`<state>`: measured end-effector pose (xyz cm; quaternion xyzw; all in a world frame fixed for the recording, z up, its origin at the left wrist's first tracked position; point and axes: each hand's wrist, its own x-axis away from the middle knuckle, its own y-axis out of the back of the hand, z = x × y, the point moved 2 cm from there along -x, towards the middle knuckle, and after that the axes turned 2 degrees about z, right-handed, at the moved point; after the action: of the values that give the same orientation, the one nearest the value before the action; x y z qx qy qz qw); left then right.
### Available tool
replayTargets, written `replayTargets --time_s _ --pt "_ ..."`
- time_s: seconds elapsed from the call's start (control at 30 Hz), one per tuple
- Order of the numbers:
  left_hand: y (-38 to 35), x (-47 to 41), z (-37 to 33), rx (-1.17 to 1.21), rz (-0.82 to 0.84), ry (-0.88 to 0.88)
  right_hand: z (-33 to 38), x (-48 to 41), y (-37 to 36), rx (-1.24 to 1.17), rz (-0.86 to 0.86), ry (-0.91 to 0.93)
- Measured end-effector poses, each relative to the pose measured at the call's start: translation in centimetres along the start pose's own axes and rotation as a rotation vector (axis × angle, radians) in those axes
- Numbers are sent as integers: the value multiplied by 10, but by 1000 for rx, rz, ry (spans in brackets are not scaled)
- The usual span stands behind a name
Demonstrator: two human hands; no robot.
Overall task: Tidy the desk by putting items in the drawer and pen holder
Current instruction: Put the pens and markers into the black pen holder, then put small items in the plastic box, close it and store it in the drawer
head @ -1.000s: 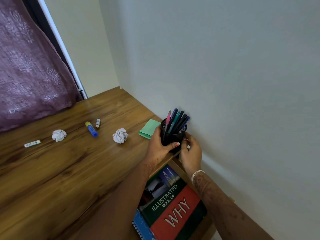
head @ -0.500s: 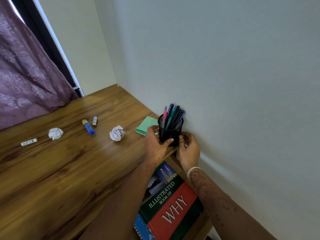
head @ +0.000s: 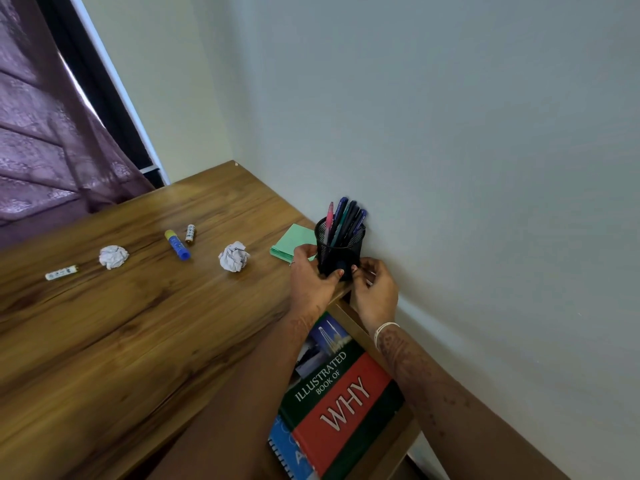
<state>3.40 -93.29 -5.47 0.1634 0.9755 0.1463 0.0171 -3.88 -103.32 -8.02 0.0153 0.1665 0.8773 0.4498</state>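
Note:
A black mesh pen holder (head: 341,249) full of several pens (head: 344,216) stands on the wooden desk (head: 138,323) right against the wall. My left hand (head: 310,275) grips its left side, thumb across the front. My right hand (head: 374,289) holds its right lower side with curled fingers. A stack of green sticky notes (head: 292,242) lies just left of the holder. Two crumpled paper balls (head: 234,256) (head: 113,257), a blue and yellow glue stick (head: 177,244), a small battery (head: 190,233) and a white tube (head: 61,273) lie across the desk.
An open drawer (head: 391,455) below the desk edge holds a red and green book (head: 341,407) on top of a blue spiral notebook (head: 289,455). A purple curtain (head: 52,133) hangs at the left. The wall runs close along the desk's right side.
The pen holder, held in both hands, has slid a little back toward the wall. The view has shifted slightly; other desk items stay where they were.

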Motion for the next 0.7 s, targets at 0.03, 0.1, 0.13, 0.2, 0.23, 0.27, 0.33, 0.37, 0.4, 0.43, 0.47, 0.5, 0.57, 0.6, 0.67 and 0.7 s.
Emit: replayTargets --time_s 0.03,0.1,0.13,0.2,0.23,0.27,0.33,0.37,0.4,0.43,0.47,0.5,0.57,0.6,0.67,0.7 --pt "2 2 -1 23 14 6 2 1 1 4 0 -4" --pt "7 7 -4 67 42 12 5 3 2 17 -2 -9" --pt "11 10 -5 81 50 11 8 6 2 26 -5 -11" --pt "22 18 -8 105 53 8 14 12 1 29 -12 -17" --pt "27 22 -10 109 54 8 16 15 0 24 -16 -24" --pt "36 28 -11 111 51 8 20 20 -2 19 -12 -28" --pt "56 39 -13 110 39 7 28 31 -6 15 -3 -30" --pt "68 45 -14 114 24 5 33 37 -10 9 5 -26" --pt "79 51 -15 117 8 5 38 43 -13 2 13 -23" --pt "94 57 -15 116 -15 2 44 51 -17 -14 32 -20" --pt "109 65 -15 112 -38 -3 50 60 -22 -37 58 -17" --pt "125 73 -14 102 -66 -7 58 71 -28 -61 89 -14" --pt "156 89 -12 90 -123 -10 72 91 -40 -88 130 -2" --pt "173 100 -9 90 -157 -7 81 104 -48 -101 151 6" --pt "208 123 -3 91 -220 4 97 130 -63 -132 199 21" --pt "225 135 0 101 -248 9 105 144 -71 -146 234 28"
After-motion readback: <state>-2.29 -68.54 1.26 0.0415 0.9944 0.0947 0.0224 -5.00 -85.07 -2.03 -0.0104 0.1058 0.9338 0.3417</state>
